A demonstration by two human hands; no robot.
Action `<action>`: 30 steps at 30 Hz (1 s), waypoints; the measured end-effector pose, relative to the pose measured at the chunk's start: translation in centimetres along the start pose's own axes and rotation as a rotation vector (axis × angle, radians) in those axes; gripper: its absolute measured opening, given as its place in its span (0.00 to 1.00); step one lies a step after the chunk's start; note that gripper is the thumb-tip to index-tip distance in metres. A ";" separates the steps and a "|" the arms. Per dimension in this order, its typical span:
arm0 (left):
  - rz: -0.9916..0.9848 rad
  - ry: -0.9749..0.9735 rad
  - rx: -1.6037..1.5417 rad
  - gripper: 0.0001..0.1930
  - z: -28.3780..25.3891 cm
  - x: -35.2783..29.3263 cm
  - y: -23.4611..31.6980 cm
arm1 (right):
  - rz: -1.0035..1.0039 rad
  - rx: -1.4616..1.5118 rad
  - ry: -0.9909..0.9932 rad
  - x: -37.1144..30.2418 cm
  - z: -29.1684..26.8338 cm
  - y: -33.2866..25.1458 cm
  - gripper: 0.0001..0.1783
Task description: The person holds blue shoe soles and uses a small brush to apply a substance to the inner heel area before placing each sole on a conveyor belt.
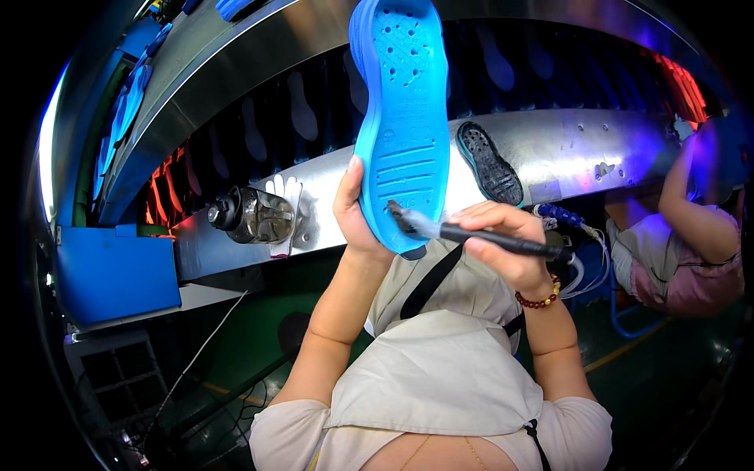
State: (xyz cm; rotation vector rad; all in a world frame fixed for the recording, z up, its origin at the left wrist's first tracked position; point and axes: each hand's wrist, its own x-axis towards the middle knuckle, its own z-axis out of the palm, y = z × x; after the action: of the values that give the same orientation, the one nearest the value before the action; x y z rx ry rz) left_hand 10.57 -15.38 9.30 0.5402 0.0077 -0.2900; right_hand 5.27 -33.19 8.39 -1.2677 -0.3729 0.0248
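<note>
A bright blue shoe sole (pixel 404 137) stands tilted in front of me, heel end toward me, its holes and raised bars facing up. My left hand (pixel 355 208) grips its left edge near the heel, thumb on the rim. In my right hand (pixel 506 235) is a black-handled brush (pixel 491 238), held between thumb and fingers. The brush's pale ferrule and dark bristles lie over the heel area of the sole, seemingly touching it. A small dark tab (pixel 414 253) shows at the heel's lower tip.
A dark sole with a teal edge (pixel 488 163) lies on the metal ledge (pixel 565 149). To the left are a dark bottle (pixel 250 214) and a white glove (pixel 284 208). Several soles hang on the dark conveyor behind. Another person (pixel 691 235) sits at the right.
</note>
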 end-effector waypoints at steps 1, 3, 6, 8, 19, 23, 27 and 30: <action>0.004 -0.014 0.005 0.26 -0.1 0.1 0.1 | -0.071 -0.074 -0.039 0.1 0.3 -0.2 0.10; -0.017 -0.015 -0.012 0.26 -0.2 0.1 0.2 | -0.141 -0.129 -0.193 0.5 0.5 -1.4 0.11; -0.035 0.000 -0.003 0.25 -0.3 0.1 0.3 | -0.049 0.077 -0.123 1.1 -0.6 -1.6 0.10; -0.030 -0.043 -0.022 0.25 -0.2 0.2 0.4 | -0.099 -0.161 -0.075 1.7 -1.3 -1.6 0.10; -0.156 -0.049 -0.004 0.25 -0.9 1.0 1.7 | -0.237 -0.366 -0.463 2.1 -0.4 -3.0 0.08; -0.343 0.022 -0.011 0.25 -0.9 0.9 2.2 | -0.230 -0.314 -0.557 2.7 -2.0 -3.6 0.10; -0.607 -0.007 0.271 0.26 -0.2 0.8 2.1 | -0.178 -0.405 -0.598 2.9 -2.6 -2.3 0.12; -0.669 -0.026 0.521 0.28 0.4 0.1 2.0 | -0.082 -0.488 -0.797 2.9 -2.8 -2.9 0.11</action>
State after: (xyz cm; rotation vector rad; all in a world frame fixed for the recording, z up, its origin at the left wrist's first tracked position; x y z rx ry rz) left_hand 11.18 -13.99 10.65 1.0474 0.0910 -0.9677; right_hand 8.23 -36.04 11.16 -1.6923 -1.1696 0.3971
